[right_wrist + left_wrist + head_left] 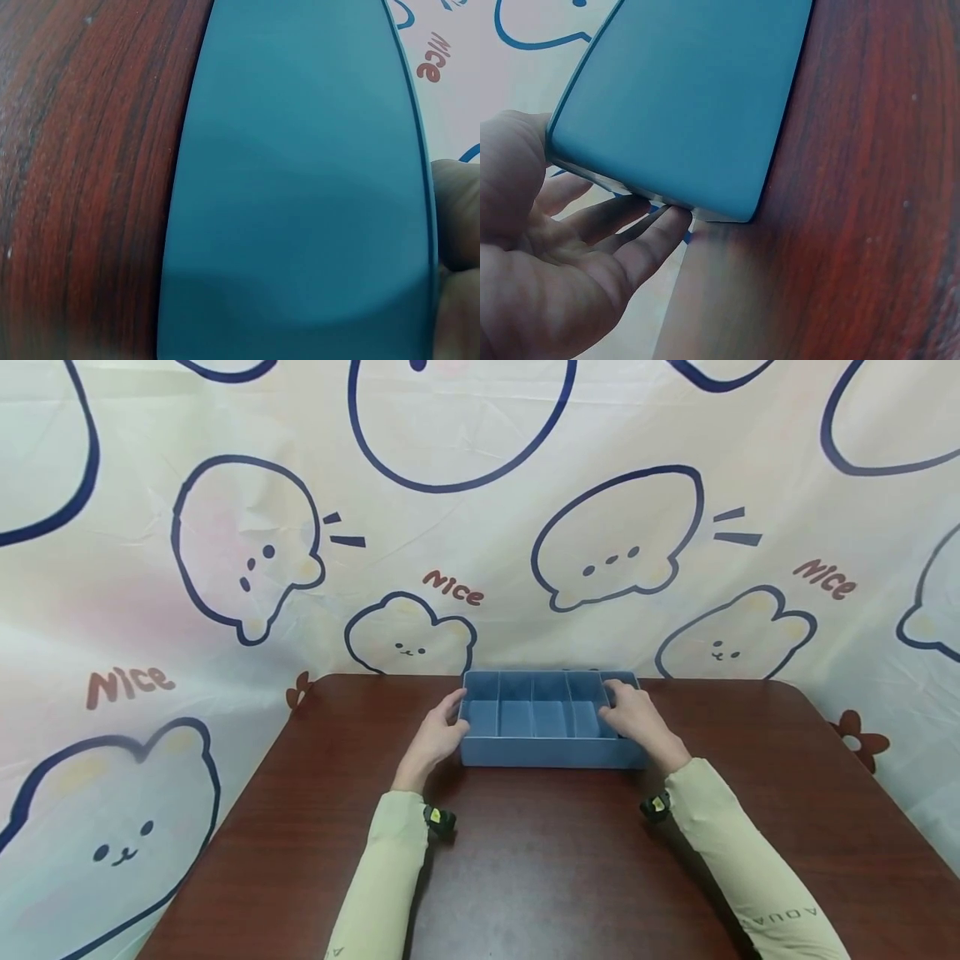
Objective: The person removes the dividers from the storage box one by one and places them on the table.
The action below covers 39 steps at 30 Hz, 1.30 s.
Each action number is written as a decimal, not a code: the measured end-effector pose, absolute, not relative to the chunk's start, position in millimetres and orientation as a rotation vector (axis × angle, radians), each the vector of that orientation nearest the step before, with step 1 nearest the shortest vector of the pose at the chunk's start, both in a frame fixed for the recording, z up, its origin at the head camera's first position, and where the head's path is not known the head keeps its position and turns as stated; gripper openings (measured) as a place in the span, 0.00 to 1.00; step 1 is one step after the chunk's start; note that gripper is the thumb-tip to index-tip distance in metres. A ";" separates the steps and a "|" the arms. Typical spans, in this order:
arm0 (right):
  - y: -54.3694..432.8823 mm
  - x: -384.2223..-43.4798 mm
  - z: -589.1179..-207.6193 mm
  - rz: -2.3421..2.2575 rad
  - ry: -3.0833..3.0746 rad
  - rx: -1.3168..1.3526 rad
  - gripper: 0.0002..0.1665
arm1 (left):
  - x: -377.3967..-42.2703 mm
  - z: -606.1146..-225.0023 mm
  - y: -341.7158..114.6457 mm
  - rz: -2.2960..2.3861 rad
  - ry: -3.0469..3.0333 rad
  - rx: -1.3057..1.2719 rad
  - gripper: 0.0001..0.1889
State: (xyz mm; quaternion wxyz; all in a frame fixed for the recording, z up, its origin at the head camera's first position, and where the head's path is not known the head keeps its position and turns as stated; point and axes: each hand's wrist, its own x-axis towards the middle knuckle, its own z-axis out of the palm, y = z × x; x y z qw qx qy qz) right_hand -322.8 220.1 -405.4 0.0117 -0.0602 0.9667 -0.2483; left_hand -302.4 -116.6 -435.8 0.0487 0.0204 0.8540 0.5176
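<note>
A blue compartment box [551, 753] with several dividers stands at the table's far edge, its long side facing me. My left hand [437, 737] holds its left end, with the thumb at the rim corner. In the left wrist view, the fingers [656, 240] meet the end wall from outside, and the thumb's tip is hidden behind the rim. Over the box's right end lies my right hand [637, 717], index finger and thumb spread above the rightmost compartment. In the right wrist view, only part of its fingers [457, 217] shows beyond the rim; their contact is hidden.
The brown wooden table [525, 868] reaches toward me beneath both forearms. Directly behind its far edge hangs a pale curtain [510, 543] with cartoon bears, which also runs along both sides. Dark straps with small cameras [440, 820] sit at the wrists.
</note>
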 end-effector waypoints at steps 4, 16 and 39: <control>219.4 -321.6 -406.9 -0.822 3.001 -0.167 0.36 | -300.3 -435.6 -118.2 1.574 2.587 0.040 0.34; 219.6 -322.5 -402.7 -0.905 3.016 -0.134 0.35 | -302.4 -432.9 -119.1 1.558 2.593 0.027 0.34; 222.7 -323.2 -388.4 -0.912 2.994 -0.131 0.34 | -304.3 -432.4 -116.6 1.566 2.588 0.031 0.34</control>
